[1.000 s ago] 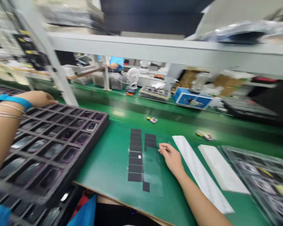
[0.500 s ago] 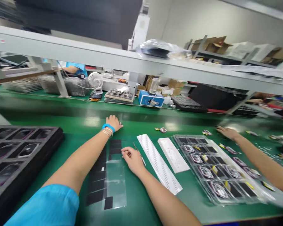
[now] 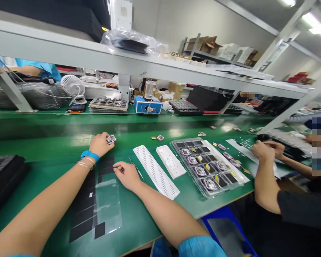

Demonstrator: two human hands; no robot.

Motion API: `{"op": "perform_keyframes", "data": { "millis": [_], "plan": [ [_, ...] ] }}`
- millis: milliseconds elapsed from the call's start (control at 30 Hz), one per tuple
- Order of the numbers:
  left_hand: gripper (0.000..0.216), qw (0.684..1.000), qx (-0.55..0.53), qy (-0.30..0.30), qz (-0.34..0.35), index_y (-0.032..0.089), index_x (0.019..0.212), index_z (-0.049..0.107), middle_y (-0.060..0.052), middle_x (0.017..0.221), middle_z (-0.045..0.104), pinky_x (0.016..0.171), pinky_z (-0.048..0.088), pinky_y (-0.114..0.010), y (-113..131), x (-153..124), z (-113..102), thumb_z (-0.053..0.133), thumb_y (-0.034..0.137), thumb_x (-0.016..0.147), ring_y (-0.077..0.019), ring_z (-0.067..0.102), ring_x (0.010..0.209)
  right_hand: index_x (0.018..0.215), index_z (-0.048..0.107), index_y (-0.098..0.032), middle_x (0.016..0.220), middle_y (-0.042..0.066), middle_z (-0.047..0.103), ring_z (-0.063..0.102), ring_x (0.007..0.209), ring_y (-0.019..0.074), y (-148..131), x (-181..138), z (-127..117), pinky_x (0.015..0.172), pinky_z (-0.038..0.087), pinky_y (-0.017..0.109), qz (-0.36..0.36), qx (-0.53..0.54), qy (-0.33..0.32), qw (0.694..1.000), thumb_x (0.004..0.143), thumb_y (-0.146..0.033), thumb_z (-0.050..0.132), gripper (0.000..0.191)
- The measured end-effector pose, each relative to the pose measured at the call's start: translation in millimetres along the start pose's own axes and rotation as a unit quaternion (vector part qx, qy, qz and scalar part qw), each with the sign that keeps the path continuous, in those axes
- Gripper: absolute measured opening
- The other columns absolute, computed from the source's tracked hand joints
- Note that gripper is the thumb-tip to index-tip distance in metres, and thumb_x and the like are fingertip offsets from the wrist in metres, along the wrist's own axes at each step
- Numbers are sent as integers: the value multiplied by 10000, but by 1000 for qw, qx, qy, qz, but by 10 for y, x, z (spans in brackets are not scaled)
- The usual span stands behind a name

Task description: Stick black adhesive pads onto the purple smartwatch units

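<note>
Between the fingers and thumb of my left hand (image 3: pixel 100 144) is a small square electronic module (image 3: pixel 111 139) with a pale metal frame, raised just above the green bench. My right hand (image 3: pixel 127 175) hovers low by clear plastic film (image 3: pixel 108 196) and a column of black square pads (image 3: pixel 82 210). Its fingers are loosely bent, thumb and forefinger a little apart, with nothing visible between the tips. Thin tweezers (image 3: pixel 136 167) show along its far side; whether they touch the hand I cannot tell. A printed white strip (image 3: pixel 155 171) lies to the right.
Right of the strip are a white block (image 3: pixel 170 161) and a clear compartment tray (image 3: pixel 176 160) with modules and black pads. A co-worker's hands (image 3: pixel 267 149) work at the far right. Black foam tray (image 3: pixel 9 178) stands left; a shelf beam (image 3: pixel 149 66) crosses above.
The view has swung right, bringing the co-worker's body into sight. My left hand has come up from the bench with the module now showing in its fingers. The co-worker's hands are now together.
</note>
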State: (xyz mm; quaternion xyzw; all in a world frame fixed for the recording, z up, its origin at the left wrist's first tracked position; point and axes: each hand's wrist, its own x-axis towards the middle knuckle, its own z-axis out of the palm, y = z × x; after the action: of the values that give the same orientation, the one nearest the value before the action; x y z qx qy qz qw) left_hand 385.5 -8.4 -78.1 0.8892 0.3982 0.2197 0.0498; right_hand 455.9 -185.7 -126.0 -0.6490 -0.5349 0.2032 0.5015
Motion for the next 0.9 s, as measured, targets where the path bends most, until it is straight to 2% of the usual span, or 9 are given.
{"op": "perform_keyframes", "data": {
  "millis": [67,167,233,367,433,567,633,767,900],
  "plan": [
    [296,996,-80,30,10,171,935,557,-103,887,667,760,453,-333,87,-276,-127,587,345,697,-271,613,886,970,647,-211,763,4,657,591,673,128,-64,11,-85,672,480,243,1,40,49,998,810,-234,551,187],
    [272,985,-165,17,45,199,897,541,-65,893,664,753,464,-320,210,-803,-321,620,342,680,-245,624,857,1126,575,-199,950,44,639,592,777,125,-191,2,-175,657,484,218,8,114,112,987,785,-300,599,357],
    [283,978,-205,-1,45,210,911,532,-45,879,660,728,473,-316,268,-1144,-424,628,349,684,-232,632,820,1137,570,-202,1023,56,621,591,824,126,-294,-22,-180,652,486,208,2,150,84,985,751,-319,639,410],
    [326,948,-318,4,-22,215,942,517,-31,874,647,710,494,-317,299,-1545,-551,670,335,680,-218,637,807,949,664,-190,936,36,667,621,814,139,-542,-66,-155,710,502,245,-26,166,-48,985,761,-286,627,215],
    [427,891,-448,-42,-52,216,1002,516,-45,966,647,743,508,-317,258,-1584,-590,729,313,645,-224,635,897,925,677,-194,935,29,682,634,824,146,-652,-61,-186,750,504,267,-35,152,-88,984,774,-269,616,180],
    [466,661,-694,-262,-112,185,1131,545,-92,1006,667,802,518,-363,91,-1552,-596,684,390,736,-230,666,886,936,673,-195,899,17,690,632,815,146,-731,-45,-269,789,493,290,-54,121,-148,980,757,-268,652,194],
    [399,578,-745,-307,-129,159,1110,587,-100,961,682,806,519,-365,13,-1553,-548,630,397,793,-215,683,821,901,668,-192,848,8,681,622,787,140,-697,-72,-269,771,491,283,-58,111,-143,982,743,-275,676,179],
    [343,508,-786,-334,-114,154,1087,619,-91,913,693,778,523,-305,-66,-1581,-431,665,308,784,-189,677,831,849,663,-199,831,7,669,616,801,145,-597,-174,-218,775,482,287,-54,95,-100,989,758,-287,674,127],
    [442,483,-791,-362,-97,170,1130,592,-87,956,679,748,530,-281,-81,-1589,-401,730,259,720,-197,674,856,874,683,-220,848,16,671,615,819,154,-586,-230,-209,805,473,309,-72,78,-96,990,774,-290,673,122]
  ]
}}
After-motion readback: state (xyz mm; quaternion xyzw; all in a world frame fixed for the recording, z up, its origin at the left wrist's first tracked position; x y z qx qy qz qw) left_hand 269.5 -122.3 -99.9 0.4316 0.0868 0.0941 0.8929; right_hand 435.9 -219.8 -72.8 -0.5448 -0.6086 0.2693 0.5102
